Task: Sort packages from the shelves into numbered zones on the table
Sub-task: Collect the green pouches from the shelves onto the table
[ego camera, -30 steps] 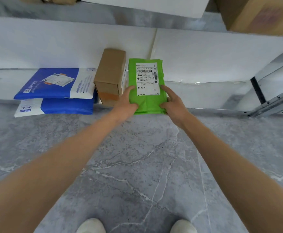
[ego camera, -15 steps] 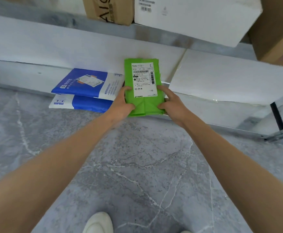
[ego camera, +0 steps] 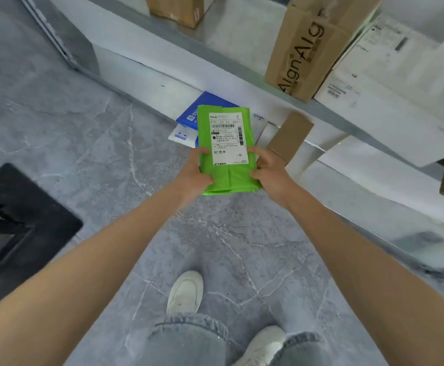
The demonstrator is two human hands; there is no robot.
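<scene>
Both hands, left hand (ego camera: 197, 172) and right hand (ego camera: 269, 170), pinch the green mailer bag (ego camera: 227, 178) mid-frame, so keep its white label (ego camera: 228, 138) facing up to read the zone.

Grey marble-patterned floor tiles (ego camera: 104, 159) with thin white veins fill most of the view. A white sneaker (ego camera: 185, 291) stands on them near the bottom centre, and a second white sneaker (ego camera: 264, 344) sits lower and to its right, partly cut off by the frame edge. Faded blue jeans (ego camera: 189, 342) with frayed hems cover both ankles. At the left edge lies a black flat object with a rounded corner (ego camera: 30, 215); what it is cannot be told
</scene>
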